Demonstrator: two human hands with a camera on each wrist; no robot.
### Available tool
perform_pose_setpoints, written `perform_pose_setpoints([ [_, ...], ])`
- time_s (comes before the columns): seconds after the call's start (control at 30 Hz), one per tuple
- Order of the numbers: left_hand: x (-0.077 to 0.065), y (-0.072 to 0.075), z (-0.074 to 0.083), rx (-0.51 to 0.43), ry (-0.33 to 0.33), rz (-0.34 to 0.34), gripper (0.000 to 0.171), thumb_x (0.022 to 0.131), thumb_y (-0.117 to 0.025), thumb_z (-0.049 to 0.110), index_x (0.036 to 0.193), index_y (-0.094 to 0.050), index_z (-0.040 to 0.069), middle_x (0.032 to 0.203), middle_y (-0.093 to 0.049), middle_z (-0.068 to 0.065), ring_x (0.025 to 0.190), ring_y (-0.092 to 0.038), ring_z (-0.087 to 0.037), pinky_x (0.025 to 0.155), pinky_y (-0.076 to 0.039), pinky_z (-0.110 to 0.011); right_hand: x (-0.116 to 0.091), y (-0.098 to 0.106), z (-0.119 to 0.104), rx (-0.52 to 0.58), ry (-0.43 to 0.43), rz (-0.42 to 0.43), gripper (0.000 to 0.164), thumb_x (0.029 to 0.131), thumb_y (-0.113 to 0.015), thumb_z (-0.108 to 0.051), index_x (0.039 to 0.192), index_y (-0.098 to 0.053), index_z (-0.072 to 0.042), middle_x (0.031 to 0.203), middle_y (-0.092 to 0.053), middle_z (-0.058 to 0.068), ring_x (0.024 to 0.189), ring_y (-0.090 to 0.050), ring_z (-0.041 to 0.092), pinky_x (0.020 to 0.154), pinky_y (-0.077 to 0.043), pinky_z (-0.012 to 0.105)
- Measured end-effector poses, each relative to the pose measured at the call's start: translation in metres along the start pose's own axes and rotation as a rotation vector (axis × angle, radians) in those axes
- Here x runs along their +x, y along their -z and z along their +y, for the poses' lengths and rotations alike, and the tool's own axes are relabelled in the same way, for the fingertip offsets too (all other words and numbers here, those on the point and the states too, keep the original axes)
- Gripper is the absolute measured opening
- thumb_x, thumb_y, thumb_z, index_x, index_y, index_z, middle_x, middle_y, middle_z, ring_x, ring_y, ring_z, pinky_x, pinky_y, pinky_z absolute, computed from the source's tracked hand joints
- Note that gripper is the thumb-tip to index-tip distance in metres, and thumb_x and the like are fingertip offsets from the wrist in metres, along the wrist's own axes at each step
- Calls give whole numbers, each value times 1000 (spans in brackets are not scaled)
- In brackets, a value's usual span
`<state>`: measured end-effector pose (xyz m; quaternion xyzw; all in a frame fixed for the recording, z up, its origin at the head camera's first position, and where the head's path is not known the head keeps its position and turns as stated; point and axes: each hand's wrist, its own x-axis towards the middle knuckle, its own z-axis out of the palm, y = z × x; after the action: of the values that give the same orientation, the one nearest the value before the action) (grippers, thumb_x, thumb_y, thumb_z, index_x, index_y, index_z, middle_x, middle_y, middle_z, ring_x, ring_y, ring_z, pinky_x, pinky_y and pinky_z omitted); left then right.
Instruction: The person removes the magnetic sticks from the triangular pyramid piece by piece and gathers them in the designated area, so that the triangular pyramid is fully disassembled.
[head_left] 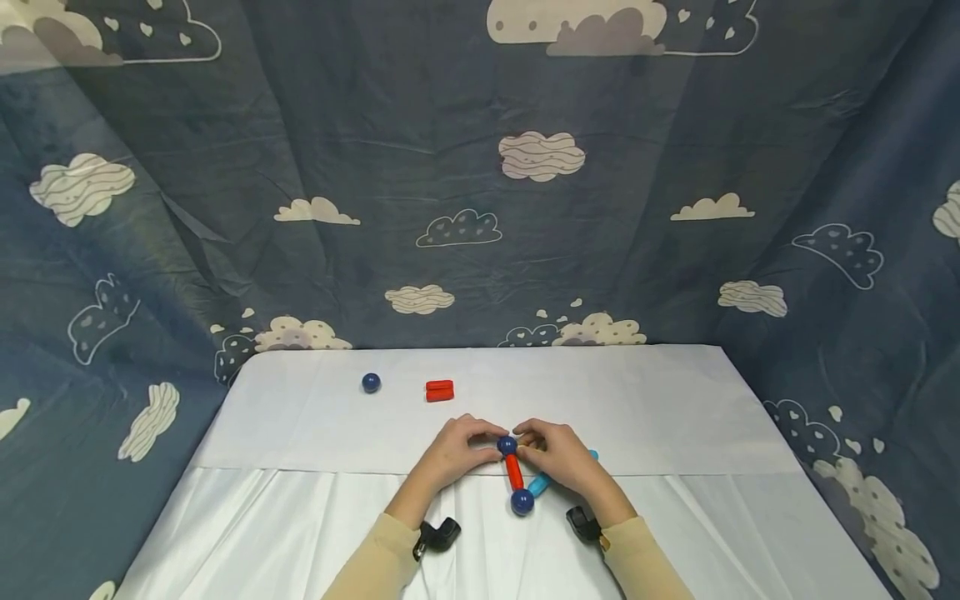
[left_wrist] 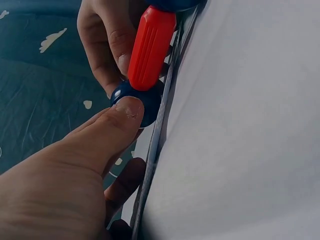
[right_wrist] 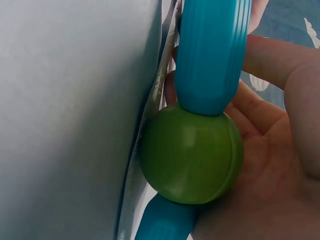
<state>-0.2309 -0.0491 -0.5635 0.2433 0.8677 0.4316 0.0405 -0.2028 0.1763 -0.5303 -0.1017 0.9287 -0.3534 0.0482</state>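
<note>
My left hand (head_left: 455,450) pinches a dark blue ball (left_wrist: 150,107) between thumb and fingers. A red rod (head_left: 513,472) runs from this ball to a second dark blue ball (head_left: 522,502) nearer me. From that second ball a light blue rod (head_left: 539,485) slants right beneath my right hand (head_left: 558,454). My right hand holds the first ball from its right side, fingers bent, thumb beside the red rod. In the right wrist view, a green ball (right_wrist: 192,155) joins two light blue rods (right_wrist: 212,55) in front of the right palm; the hand hides this ball in the head view.
On the white-covered table (head_left: 637,400), a loose dark blue ball (head_left: 371,382) lies at the back left. Two red rods (head_left: 439,391) lie side by side to its right. A dark curtain with cloud prints (head_left: 420,100) hangs behind and at both sides.
</note>
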Motion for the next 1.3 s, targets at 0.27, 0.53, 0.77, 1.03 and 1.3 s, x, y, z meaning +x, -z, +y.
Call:
perform_pose_setpoints([
  [0.27, 0, 1, 0, -19, 31, -13, 29, 92, -84, 35, 121, -79, 34, 119, -77, 12, 110, -64, -9, 102, -51, -36, -4, 8, 5, -47, -53, -37, 20, 92, -83, -23, 111, -79, -15, 88, -69, -6, 83, -57, 12, 83, -54, 34],
  [0.53, -1, 1, 1, -9, 24, -47, 36, 91, -85, 38, 125, -77, 38, 123, -74, 13, 112, -61, -9, 103, -48, -38, -6, 12, 12, -37, -28, -62, 9, 93, -82, -22, 101, -81, -20, 99, -76, -6, 90, -63, 11, 95, -59, 43],
  [0.77, -2, 1, 4, -1, 10, -69, 33, 89, -86, 38, 121, -79, 36, 119, -76, 14, 107, -59, -6, 99, -46, -36, -7, 11, 13, -17, -8, -57, 7, 94, -81, -22, 101, -82, -22, 101, -78, -6, 98, -68, 13, 101, -57, 48],
  [1.03, -3, 1, 3, -20, 24, -50, 33, 86, -89, 39, 117, -80, 34, 115, -75, 12, 104, -60, -6, 96, -49, -32, -6, 10, 11, -60, -78, -11, 13, 92, -84, -22, 103, -82, -17, 101, -77, -4, 95, -66, 14, 101, -59, 47],
  [1.3, -3, 1, 3, -56, 57, -31, 32, 87, -88, 34, 117, -79, 33, 110, -72, 11, 102, -60, -9, 96, -51, -33, -3, 11, 13, -115, -101, 36, 18, 91, -84, -21, 107, -82, -13, 105, -78, 1, 98, -70, 18, 100, -58, 48],
])
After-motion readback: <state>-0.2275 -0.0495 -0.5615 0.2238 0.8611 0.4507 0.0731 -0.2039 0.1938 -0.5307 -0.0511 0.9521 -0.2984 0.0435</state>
